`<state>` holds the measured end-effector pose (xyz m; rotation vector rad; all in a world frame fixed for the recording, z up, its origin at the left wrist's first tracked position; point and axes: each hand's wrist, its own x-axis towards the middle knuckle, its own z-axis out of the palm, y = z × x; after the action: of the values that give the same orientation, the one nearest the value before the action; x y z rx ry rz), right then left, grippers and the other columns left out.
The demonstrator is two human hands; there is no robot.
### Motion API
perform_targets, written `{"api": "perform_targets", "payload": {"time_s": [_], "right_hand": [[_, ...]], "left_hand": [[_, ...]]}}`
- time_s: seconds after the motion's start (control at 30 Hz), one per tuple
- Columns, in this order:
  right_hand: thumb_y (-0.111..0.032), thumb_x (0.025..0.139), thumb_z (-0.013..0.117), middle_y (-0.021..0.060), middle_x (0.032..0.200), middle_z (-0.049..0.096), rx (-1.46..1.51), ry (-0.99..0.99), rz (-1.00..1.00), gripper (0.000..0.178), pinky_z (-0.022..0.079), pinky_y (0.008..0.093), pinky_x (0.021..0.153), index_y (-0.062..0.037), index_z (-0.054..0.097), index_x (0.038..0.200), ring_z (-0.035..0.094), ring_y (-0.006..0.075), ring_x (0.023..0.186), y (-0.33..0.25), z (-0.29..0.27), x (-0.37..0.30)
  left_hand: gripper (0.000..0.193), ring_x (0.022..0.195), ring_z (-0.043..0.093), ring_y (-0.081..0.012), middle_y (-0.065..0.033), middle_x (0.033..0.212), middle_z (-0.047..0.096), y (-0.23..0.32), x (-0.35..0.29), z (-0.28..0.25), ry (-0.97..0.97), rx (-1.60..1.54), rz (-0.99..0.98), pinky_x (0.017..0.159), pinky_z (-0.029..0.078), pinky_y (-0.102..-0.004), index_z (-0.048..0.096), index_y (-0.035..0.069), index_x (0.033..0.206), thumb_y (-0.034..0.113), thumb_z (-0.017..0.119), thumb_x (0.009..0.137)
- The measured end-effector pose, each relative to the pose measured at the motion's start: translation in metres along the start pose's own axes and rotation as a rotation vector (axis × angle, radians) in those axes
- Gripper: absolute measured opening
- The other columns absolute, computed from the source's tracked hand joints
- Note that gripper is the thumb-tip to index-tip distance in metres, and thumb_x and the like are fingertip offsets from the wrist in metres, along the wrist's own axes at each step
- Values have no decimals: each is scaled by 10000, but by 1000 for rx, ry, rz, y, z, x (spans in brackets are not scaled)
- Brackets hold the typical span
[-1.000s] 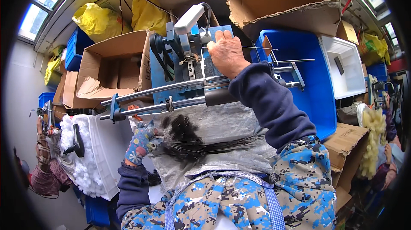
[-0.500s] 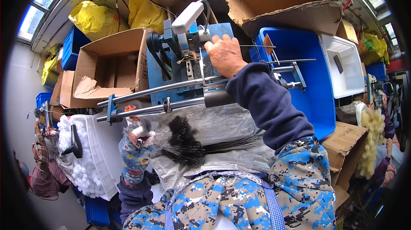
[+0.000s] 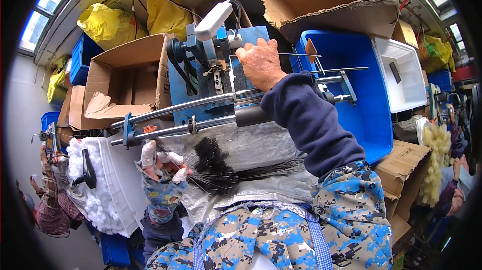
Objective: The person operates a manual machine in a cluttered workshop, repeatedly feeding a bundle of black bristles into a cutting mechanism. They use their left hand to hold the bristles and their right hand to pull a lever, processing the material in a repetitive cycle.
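My right hand (image 3: 262, 65) is bare and closed over the top of the blue machine (image 3: 201, 100), its fingers curled round a part hidden beneath them. Beside it are a bent metal rod frame (image 3: 232, 76) and a thin rod running right to a small orange-brown plate (image 3: 311, 50). My left hand (image 3: 164, 164), with wrapped fingertips and a patterned sleeve cover, is just below the machine's steel rails (image 3: 213, 123). Its fingers are apart, close to the wire ends of a bundle of black-bristled wire brushes (image 3: 211, 162) lying on the grey sheet (image 3: 251, 144) over my lap.
At left stand a cardboard box (image 3: 125, 81) and a white bin (image 3: 118, 169) of white tufts with a black tool on top. To the right are a blue bin (image 3: 359, 119), a white tray (image 3: 401, 94) and cardboard boxes. Other people work at both edges.
My left hand has lifted slightly toward the rails and its fingers have spread. My right hand stays in place on the machine. The whole view has shifted a little.
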<state>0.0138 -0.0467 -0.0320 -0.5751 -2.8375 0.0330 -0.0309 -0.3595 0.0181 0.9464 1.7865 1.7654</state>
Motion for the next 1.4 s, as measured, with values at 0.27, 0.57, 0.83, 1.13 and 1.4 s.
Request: {"api": "perform_targets", "payload": {"time_s": [0.27, 0.57, 0.83, 1.13, 1.4], "right_hand": [[-119, 747, 519, 26, 827, 610, 18, 4, 10, 187, 305, 420, 753, -162, 649, 875, 517, 237, 856, 0, 1, 2], [-176, 776, 537, 89, 1049, 567, 79, -112, 147, 223, 299, 451, 811, -139, 653, 962, 458, 275, 1013, 4, -2, 7], [-310, 712, 680, 176, 1185, 360, 151, -53, 137, 569, 385, 445, 791, 6, 506, 1152, 397, 325, 1066, 12, -21, -41], [-325, 779, 636, 192, 1040, 421, 237, -106, 160, 605, 478, 366, 752, 42, 429, 1214, 535, 318, 878, -8, -12, -35], [-356, 759, 634, 195, 944, 510, 249, -31, 98, 676, 497, 353, 655, 106, 399, 1193, 571, 297, 780, -63, -2, -14]], "left_hand": [[489, 735, 586, -134, -111, 862, 597, -3, -7, 2, -53, 192, -8, 640, 475, -230, 428, 34, 1194, -119, 584, 756], [838, 681, 597, -152, -113, 861, 588, 13, -3, 15, 62, -82, -283, 559, 531, -263, 168, 205, 1390, -111, 596, 742], [989, 644, 645, -294, -219, 968, 589, 8, 3, 4, 93, -81, -296, 497, 564, -367, 90, 247, 1400, -132, 634, 667], [885, 699, 643, -257, -179, 1070, 529, 18, 18, 10, 145, -367, -388, 528, 577, -353, 209, 179, 1366, -107, 668, 665], [806, 624, 622, -187, -154, 913, 591, 5, 1, 8, 148, -114, -97, 525, 548, -296, 234, 135, 1353, -114, 639, 702]]}}
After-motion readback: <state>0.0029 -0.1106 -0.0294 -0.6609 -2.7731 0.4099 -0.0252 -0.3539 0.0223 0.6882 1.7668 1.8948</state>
